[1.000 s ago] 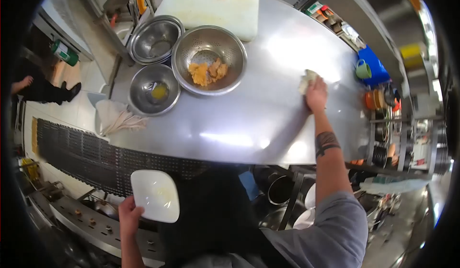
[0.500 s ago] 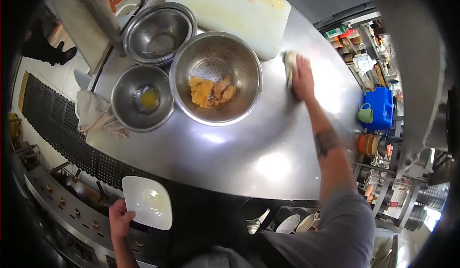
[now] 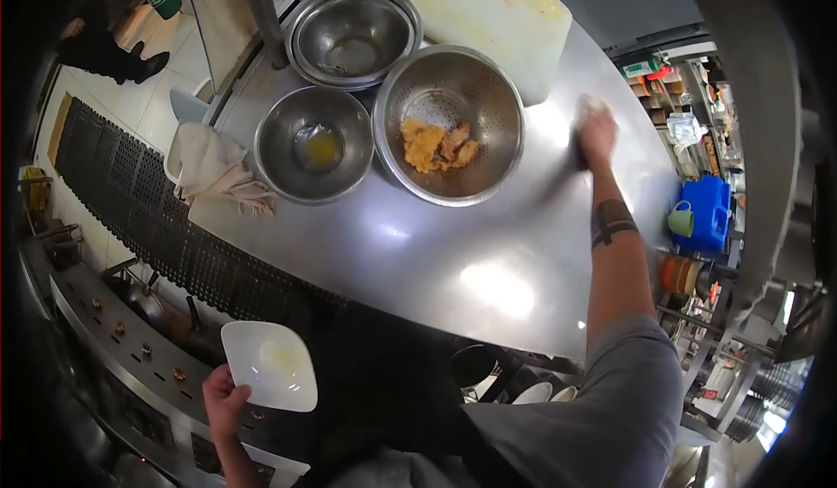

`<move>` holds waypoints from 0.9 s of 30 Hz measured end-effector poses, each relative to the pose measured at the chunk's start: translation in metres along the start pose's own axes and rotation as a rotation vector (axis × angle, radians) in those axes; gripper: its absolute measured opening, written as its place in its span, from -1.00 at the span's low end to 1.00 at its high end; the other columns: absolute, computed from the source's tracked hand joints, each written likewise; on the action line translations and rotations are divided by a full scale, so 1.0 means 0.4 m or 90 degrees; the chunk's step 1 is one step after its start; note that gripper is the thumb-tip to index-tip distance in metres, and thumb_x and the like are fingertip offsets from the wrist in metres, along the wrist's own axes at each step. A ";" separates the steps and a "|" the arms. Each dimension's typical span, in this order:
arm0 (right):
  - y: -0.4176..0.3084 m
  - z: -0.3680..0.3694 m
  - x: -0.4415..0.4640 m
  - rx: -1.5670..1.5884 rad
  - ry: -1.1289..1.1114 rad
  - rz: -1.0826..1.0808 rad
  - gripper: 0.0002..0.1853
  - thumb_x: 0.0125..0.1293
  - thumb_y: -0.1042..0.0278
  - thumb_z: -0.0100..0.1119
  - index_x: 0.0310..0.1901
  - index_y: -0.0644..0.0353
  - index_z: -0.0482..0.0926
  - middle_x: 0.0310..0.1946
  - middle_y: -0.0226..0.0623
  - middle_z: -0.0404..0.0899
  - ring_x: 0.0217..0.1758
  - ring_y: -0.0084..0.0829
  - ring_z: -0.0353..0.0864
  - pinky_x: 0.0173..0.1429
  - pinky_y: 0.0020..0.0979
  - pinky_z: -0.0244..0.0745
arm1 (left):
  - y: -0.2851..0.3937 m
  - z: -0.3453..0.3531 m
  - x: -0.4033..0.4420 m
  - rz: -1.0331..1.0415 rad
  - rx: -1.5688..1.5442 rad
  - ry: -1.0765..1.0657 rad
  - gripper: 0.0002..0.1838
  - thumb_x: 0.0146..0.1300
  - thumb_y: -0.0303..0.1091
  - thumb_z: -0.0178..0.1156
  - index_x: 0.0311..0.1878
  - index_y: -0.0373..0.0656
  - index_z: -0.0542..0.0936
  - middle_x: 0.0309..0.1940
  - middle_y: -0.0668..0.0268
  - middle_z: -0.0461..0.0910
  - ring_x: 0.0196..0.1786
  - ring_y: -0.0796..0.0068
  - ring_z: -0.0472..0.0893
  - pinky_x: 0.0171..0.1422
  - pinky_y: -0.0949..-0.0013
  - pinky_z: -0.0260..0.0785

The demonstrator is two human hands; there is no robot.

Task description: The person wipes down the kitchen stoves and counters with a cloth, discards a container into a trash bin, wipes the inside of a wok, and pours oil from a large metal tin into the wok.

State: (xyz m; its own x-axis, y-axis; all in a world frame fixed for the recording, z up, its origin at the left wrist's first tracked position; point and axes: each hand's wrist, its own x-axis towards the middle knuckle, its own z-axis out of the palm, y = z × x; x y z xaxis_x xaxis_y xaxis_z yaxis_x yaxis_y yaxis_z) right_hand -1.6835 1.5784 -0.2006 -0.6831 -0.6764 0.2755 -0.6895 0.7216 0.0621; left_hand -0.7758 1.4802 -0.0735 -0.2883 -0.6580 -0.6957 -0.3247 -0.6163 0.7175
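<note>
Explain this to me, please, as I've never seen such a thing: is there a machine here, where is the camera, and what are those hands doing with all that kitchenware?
There is no machine here, just a person with two bare hands. The camera is worn on the person's head and looks forward and down; the dark, curved border surrounds its wide view.

The left hand holds a white dish by its edge, away from the steel table. The right hand reaches across that table with what looks like a pale cloth, blurred here.

On the table are a colander with golden-brown food in it, a steel bowl with some yellow liquid, nested bowls and a white board.
</note>
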 end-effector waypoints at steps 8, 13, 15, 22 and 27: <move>-0.355 -0.454 -0.815 0.085 -0.218 -0.095 -0.33 0.53 0.08 -0.13 0.56 0.25 0.17 0.57 0.05 0.16 0.66 0.12 0.03 0.66 0.12 -0.15 | 0.039 -0.018 0.000 0.036 0.010 -0.088 -0.58 0.03 -0.73 0.11 0.03 -0.42 0.61 -0.19 0.30 0.71 -0.19 0.58 0.67 -0.07 0.51 0.48; 0.140 -0.274 -0.905 -0.062 -0.073 0.120 -0.40 0.62 0.11 -0.16 0.53 0.31 0.20 0.50 0.15 0.25 0.58 0.16 0.18 0.61 0.03 0.06 | 0.025 -0.069 -0.049 0.041 0.008 -0.070 -0.59 0.04 -0.71 0.11 0.03 -0.44 0.61 -0.21 0.32 0.71 -0.19 0.58 0.67 -0.06 0.50 0.48; 0.127 -0.236 -0.708 -0.398 -0.199 0.156 -0.41 0.61 0.02 -0.18 0.44 0.30 0.33 0.45 0.06 0.36 0.53 0.01 0.29 0.58 -0.03 0.15 | 0.007 -0.091 -0.093 0.039 0.013 -0.034 -0.60 0.05 -0.70 0.11 0.03 -0.44 0.61 -0.20 0.32 0.71 -0.18 0.58 0.67 -0.05 0.50 0.48; -0.391 -0.236 -0.468 0.007 0.007 -0.117 -0.38 0.60 0.08 -0.17 0.47 0.43 0.26 0.45 0.22 0.31 0.53 0.17 0.22 0.63 0.00 0.04 | -0.017 -0.138 -0.184 0.032 0.014 0.022 -0.59 0.11 -0.69 0.11 0.08 -0.43 0.59 -0.12 0.27 0.72 -0.12 0.53 0.70 0.03 0.45 0.51; -0.803 -0.469 -0.849 0.074 -0.138 -0.162 -0.30 0.54 0.15 -0.13 0.57 0.37 0.07 0.59 0.16 0.05 0.68 0.14 -0.05 0.71 0.01 -0.18 | -0.057 -0.210 -0.221 0.057 -0.051 0.005 -0.62 0.14 -0.69 0.14 0.07 -0.40 0.60 -0.12 0.28 0.72 -0.11 0.57 0.69 0.02 0.49 0.50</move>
State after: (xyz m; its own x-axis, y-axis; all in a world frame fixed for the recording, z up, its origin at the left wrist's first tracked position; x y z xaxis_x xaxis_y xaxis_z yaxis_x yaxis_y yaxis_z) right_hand -1.1849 1.6038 -0.1342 -0.5126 -0.8569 0.0539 -0.8584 0.5128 -0.0109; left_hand -0.6673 1.5162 -0.0254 -0.3060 -0.7155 -0.6280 -0.2252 -0.5865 0.7780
